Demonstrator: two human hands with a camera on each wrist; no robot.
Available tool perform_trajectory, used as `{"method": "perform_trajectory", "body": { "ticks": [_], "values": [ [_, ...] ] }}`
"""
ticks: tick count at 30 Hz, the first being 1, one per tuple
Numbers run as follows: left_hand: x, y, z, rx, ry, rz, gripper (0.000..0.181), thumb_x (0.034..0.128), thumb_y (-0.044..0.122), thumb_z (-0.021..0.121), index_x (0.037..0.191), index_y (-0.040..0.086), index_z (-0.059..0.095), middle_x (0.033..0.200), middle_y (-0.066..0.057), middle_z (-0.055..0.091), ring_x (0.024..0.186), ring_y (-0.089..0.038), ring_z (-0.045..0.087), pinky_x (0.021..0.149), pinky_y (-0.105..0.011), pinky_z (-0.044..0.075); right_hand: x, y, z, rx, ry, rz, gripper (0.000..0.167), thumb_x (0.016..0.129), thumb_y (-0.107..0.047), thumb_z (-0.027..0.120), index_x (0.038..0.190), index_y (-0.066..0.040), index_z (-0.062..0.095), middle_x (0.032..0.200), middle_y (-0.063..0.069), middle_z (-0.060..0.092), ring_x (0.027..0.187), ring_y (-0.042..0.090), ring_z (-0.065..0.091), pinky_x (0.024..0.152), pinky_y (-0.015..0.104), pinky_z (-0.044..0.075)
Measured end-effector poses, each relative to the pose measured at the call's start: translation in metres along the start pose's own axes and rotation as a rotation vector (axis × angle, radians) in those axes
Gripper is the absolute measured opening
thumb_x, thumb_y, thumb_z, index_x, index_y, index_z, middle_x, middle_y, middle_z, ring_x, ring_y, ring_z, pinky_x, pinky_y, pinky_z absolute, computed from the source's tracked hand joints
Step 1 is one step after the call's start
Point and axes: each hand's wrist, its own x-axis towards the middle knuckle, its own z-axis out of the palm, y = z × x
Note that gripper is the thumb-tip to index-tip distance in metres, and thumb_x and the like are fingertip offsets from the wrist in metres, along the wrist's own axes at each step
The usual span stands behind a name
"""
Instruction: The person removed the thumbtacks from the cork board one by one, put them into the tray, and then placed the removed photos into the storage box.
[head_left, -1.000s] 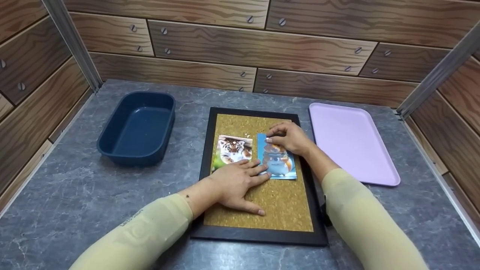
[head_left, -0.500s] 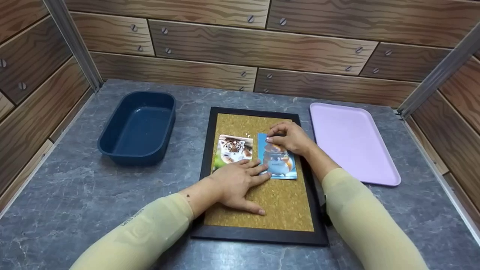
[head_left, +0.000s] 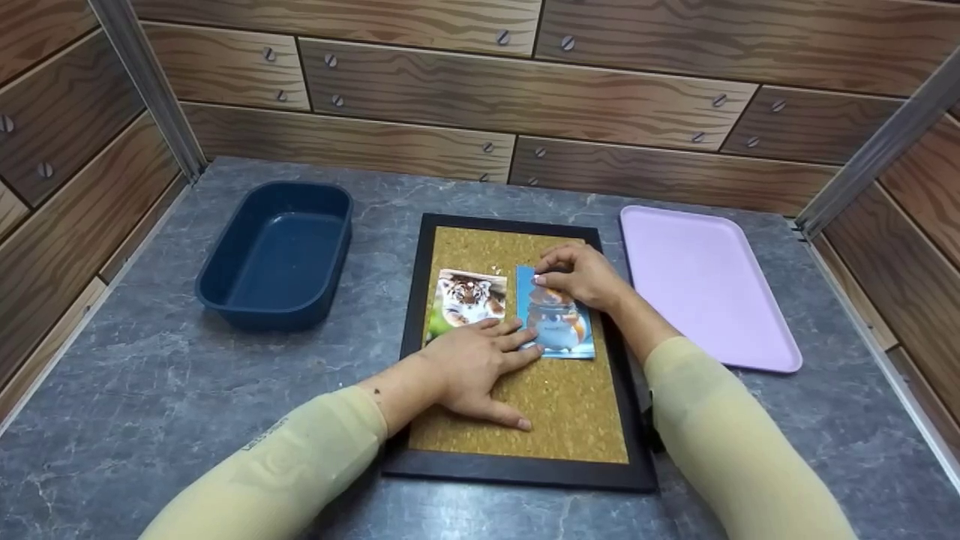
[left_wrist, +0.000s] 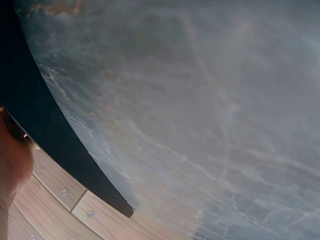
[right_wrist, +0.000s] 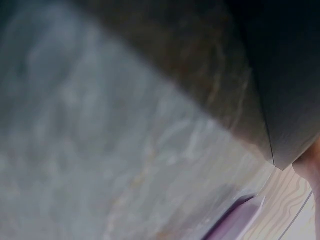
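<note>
A black-framed cork board (head_left: 555, 420) lies on the table in the head view, with a tiger picture (head_left: 471, 296) and a blue picture of a round cartoon creature (head_left: 555, 330) side by side on it. My left hand (head_left: 480, 371) lies flat with fingers spread, covering the tiger picture's lower part and touching the blue picture's left edge. Over the top of the blue picture, my right hand (head_left: 581, 277) pinches a small pale thing, seemingly a pushpin, mostly hidden by the fingers. A tiny pale spot, perhaps another pin, shows on the tiger picture.
A deep navy bin (head_left: 277, 262) stands left of the board. To the right lies a flat lilac tray (head_left: 705, 285). Tiny white bits (head_left: 495, 269) sit on the cork above the pictures. Wood-patterned walls close off the back and sides of the grey table (head_left: 187, 420).
</note>
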Motion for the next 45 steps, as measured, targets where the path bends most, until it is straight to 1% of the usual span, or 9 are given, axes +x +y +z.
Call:
{"method": "perform_trajectory", "body": {
  "ticks": [3, 6, 11, 19, 24, 30, 35, 42, 45],
  "values": [
    [0.0006, 0.0002, -0.0001, 0.001, 0.001, 0.001, 0.109, 0.0897, 0.094, 0.036, 0.171, 0.022, 0.024, 0.177, -0.004, 0.016, 0.163, -0.026, 0.011, 0.131, -0.042, 0.014, -0.0007, -0.0004, -0.0007, -0.006, 0.003, -0.001, 0.021, 0.095, -0.015, 0.082, 0.112, -0.003, 0.081, 0.137, 0.018, 0.065, 0.134, 0.036, 0.053, 0.116, 0.053, 0.040],
    [0.0008, 0.0000, -0.0003, 0.001, 0.005, 0.004, 0.109, 0.0898, 0.093, 0.037, 0.171, 0.022, 0.024, 0.177, -0.005, 0.016, 0.163, -0.027, 0.012, 0.131, -0.043, 0.014, -0.0011, -0.0011, -0.0015, 0.002, -0.004, -0.004, 0.022, 0.096, -0.015, 0.082, 0.113, -0.002, 0.081, 0.137, 0.019, 0.065, 0.133, 0.037, 0.054, 0.115, 0.053, 0.042],
    [-0.0002, -0.0001, -0.0010, -0.002, 0.007, 0.006, 0.109, 0.0897, 0.094, 0.036, 0.171, 0.022, 0.024, 0.177, -0.005, 0.016, 0.163, -0.027, 0.012, 0.131, -0.043, 0.015, -0.0014, -0.0022, -0.0012, 0.011, -0.014, -0.004, 0.021, 0.096, -0.014, 0.081, 0.112, 0.000, 0.081, 0.137, 0.020, 0.064, 0.132, 0.037, 0.055, 0.113, 0.051, 0.045],
    [-0.0010, -0.0008, -0.0002, 0.005, 0.011, 0.010, 0.109, 0.0902, 0.093, 0.036, 0.171, 0.021, 0.023, 0.177, -0.006, 0.017, 0.163, -0.027, 0.013, 0.131, -0.043, 0.015, -0.0002, -0.0036, -0.0001, -0.004, -0.016, 0.007, 0.019, 0.096, -0.016, 0.081, 0.109, -0.001, 0.081, 0.138, 0.019, 0.063, 0.133, 0.037, 0.053, 0.114, 0.052, 0.043],
    [-0.0013, -0.0004, -0.0002, 0.010, 0.007, 0.010, 0.109, 0.0900, 0.093, 0.036, 0.171, 0.021, 0.024, 0.177, -0.006, 0.016, 0.163, -0.028, 0.013, 0.131, -0.043, 0.015, 0.0000, -0.0027, 0.0002, 0.007, -0.014, 0.005, 0.018, 0.097, -0.015, 0.081, 0.108, -0.001, 0.080, 0.137, 0.019, 0.063, 0.133, 0.037, 0.053, 0.115, 0.052, 0.041],
    [-0.0008, -0.0001, -0.0007, 0.007, 0.002, 0.007, 0.110, 0.0896, 0.094, 0.035, 0.171, 0.021, 0.023, 0.177, -0.006, 0.016, 0.163, -0.027, 0.012, 0.131, -0.043, 0.014, -0.0009, -0.0026, 0.0014, 0.057, -0.007, -0.005, 0.014, 0.096, -0.009, 0.080, 0.104, 0.002, 0.076, 0.137, 0.022, 0.062, 0.132, 0.037, 0.055, 0.113, 0.050, 0.044],
    [-0.0005, 0.0003, -0.0008, 0.009, 0.000, 0.007, 0.109, 0.0900, 0.093, 0.035, 0.171, 0.021, 0.024, 0.177, -0.005, 0.016, 0.163, -0.027, 0.012, 0.131, -0.043, 0.015, -0.0007, -0.0015, 0.0013, 0.067, -0.010, -0.011, 0.016, 0.096, -0.007, 0.080, 0.108, 0.002, 0.077, 0.132, 0.021, 0.063, 0.129, 0.035, 0.057, 0.109, 0.049, 0.047],
    [-0.0007, 0.0008, -0.0006, 0.016, 0.013, 0.011, 0.108, 0.0908, 0.092, 0.037, 0.171, 0.021, 0.026, 0.176, -0.006, 0.018, 0.162, -0.028, 0.014, 0.131, -0.043, 0.016, -0.0007, -0.0018, 0.0001, 0.013, -0.003, -0.037, 0.018, 0.095, -0.010, 0.082, 0.108, 0.002, 0.080, 0.134, 0.021, 0.065, 0.132, 0.038, 0.053, 0.116, 0.052, 0.039],
    [-0.0011, 0.0007, -0.0008, 0.016, 0.011, 0.010, 0.108, 0.0906, 0.093, 0.036, 0.171, 0.021, 0.026, 0.176, -0.006, 0.018, 0.163, -0.027, 0.014, 0.131, -0.043, 0.016, -0.0006, -0.0027, 0.0001, 0.005, -0.008, -0.038, 0.019, 0.096, -0.012, 0.081, 0.107, 0.002, 0.080, 0.135, 0.022, 0.064, 0.133, 0.039, 0.052, 0.117, 0.053, 0.038]
  ]
}}
